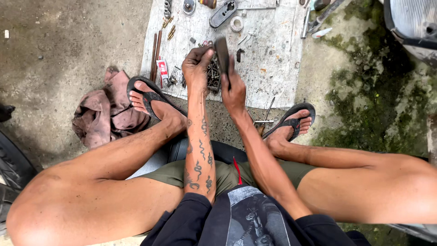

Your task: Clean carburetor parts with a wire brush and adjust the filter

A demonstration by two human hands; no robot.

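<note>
- While the person sits low with knees spread, both hands meet over a pale mat (pixel 273 68) spread on the concrete floor (pixel 68 54).
- The right hand (pixel 234 93) is closed around the lower part of a dark flat bar (pixel 222 54), holding it upright above the mat.
- The left hand (pixel 196 66) has its fingers curled and pinched at the bar's upper end; whether it grips a small part there I cannot tell.
- Just below the hands lies a heap of bolts (pixel 213 77), with brass-coloured pins (pixel 169 27), two brown rods (pixel 155 54), a roll of tape (pixel 236 23) and a grey metal casting (pixel 222 13) scattered farther up the mat.
- A crumpled pinkish rag (pixel 107 114) lies on the floor beside the left sandal (pixel 148 98).
- By my judgement, the step in hand is working on or fitting something at the bar's top end.
- The next move seems to call for a steady right grip while the left fingers do the fine work.
</note>
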